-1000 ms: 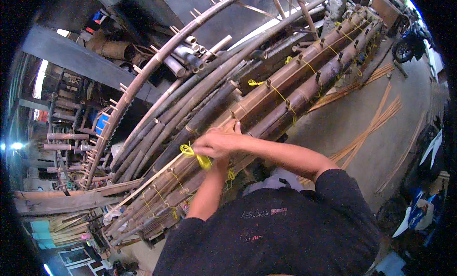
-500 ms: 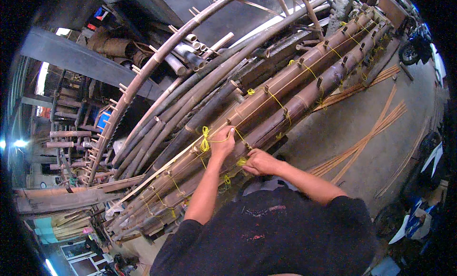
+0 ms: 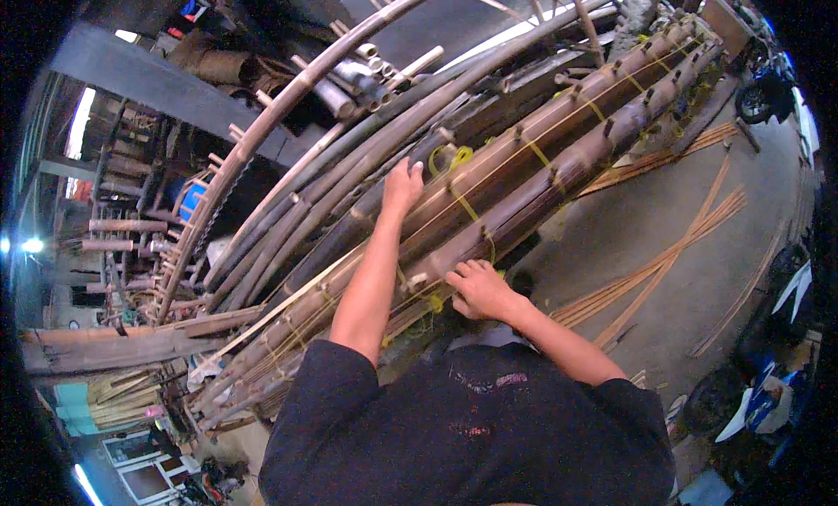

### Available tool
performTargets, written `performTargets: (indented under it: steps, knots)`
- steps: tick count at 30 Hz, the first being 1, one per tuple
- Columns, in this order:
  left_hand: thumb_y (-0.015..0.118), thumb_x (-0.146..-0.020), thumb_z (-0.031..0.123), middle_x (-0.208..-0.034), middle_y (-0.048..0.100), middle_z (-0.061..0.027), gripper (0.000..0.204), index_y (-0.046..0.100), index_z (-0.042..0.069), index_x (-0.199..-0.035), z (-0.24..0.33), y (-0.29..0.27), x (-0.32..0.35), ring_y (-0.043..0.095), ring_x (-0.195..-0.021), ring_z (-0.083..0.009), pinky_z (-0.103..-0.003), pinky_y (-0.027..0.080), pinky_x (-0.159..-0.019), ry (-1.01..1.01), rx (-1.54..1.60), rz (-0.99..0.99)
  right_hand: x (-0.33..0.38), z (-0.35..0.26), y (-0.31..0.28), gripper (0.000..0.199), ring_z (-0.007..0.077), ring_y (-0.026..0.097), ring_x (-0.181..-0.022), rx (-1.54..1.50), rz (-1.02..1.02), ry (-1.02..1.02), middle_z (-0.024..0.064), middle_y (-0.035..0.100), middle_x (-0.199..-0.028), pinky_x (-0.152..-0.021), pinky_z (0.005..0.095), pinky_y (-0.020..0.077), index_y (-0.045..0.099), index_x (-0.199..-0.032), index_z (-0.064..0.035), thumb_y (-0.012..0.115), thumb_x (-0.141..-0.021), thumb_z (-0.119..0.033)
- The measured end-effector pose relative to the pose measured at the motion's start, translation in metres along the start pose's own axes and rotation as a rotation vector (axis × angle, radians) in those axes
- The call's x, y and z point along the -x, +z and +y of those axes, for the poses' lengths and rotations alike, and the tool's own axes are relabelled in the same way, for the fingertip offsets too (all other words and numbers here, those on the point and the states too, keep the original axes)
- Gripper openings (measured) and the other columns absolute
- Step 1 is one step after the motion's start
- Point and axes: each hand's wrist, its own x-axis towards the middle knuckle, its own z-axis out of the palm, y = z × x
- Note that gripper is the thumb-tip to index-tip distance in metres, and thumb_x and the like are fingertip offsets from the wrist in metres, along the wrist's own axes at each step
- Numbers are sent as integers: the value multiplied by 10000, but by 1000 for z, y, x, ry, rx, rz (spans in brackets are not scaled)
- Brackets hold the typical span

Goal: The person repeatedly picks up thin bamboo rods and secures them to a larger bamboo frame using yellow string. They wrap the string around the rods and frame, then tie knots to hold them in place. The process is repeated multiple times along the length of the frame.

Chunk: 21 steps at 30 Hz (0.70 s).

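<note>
My left hand [image 3: 402, 187] is raised over the far side of the bamboo poles, its fingers curled and thumb pressed in; what they hold, if anything, is hidden. Just right of it, a blurred looped bundle of yellow cord [image 3: 452, 160] hangs above the far thick bamboo pole [image 3: 493, 176]. My right hand [image 3: 483, 290] lies against the near thick bamboo pole [image 3: 524, 216], fingers bent and slightly apart, with no cord visible in them. Yellow cord crosses both poles between short pegs [image 3: 518, 133]. Another yellow cord bundle [image 3: 434, 303] hangs left of my right hand.
Long curved poles [image 3: 349, 170] lie beyond the work, below a bent bamboo rail [image 3: 288, 96] set with pegs. Thin bamboo strips [image 3: 650, 260] are crossed on the concrete floor at right. A motorcycle wheel [image 3: 761, 98] stands at the far right, and stacked pipes [image 3: 340, 92] lie at the back.
My left hand has moved up and away across the poles, and the looped cord bundle now appears on its right. My right hand has come off the yellow cord onto the near pole.
</note>
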Motion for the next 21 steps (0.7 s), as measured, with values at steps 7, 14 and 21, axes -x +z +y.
performTargets:
  steps: [7,14,21]
  knots:
    - [523,-908,248,-1036,636,-229,282,600,30,-1069,-71,-100,149,584,-1004,-408,-487,459,-857,2,-70,-416,-24,-71,121,151,187,557,-817,-2456,531,586,16,609,-917,-744,347,445,562,-891,-123,528,-922,-267]
    - [579,-893,300,-1082,635,-193,330,601,91,-1147,-33,-90,163,586,-1030,-356,-484,435,-912,-44,-232,-157,-149,-142,62,320,315,576,-816,-572,591,98,151,601,-853,-803,490,384,591,-850,-78,406,-957,-317]
    - [481,-950,306,-955,649,-244,328,648,56,-1082,-103,-61,141,592,-972,-436,-474,447,-867,18,139,-444,-200,-39,23,471,370,588,-1056,459,-8,240,178,653,-1073,-1024,618,295,689,-1046,-76,431,-947,-457]
